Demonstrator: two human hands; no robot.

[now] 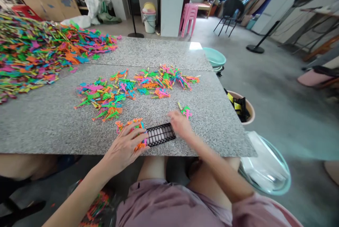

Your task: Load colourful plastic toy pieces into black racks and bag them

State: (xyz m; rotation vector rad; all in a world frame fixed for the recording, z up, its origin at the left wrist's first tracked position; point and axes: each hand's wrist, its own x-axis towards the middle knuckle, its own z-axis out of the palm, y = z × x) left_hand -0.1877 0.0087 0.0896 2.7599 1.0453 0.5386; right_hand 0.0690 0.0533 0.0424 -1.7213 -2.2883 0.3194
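Note:
A black plastic lattice basket [161, 135], long and narrow, lies near the front edge of the speckled table. My left hand [128, 144] is wrapped over a bunch of small bright plastic toys [139, 125] at the basket's left end, fingers across the top and thumb on the near side. Orange round ends stick out past the fingers. At the basket's right end is my right hand [180, 125], its fingers smeared by motion, so whether they hold anything is unclear. Just beyond it lie a few green and pink toys [186, 111], one with a yellow tube.
Loose piles of similar toys [106, 98] spread across the middle of the table [212, 128], with a huge heap [34, 54] at far left. Beside the right edge stand a pink tub [250, 112] with black baskets and a green basin [286, 170] holding clear plastic.

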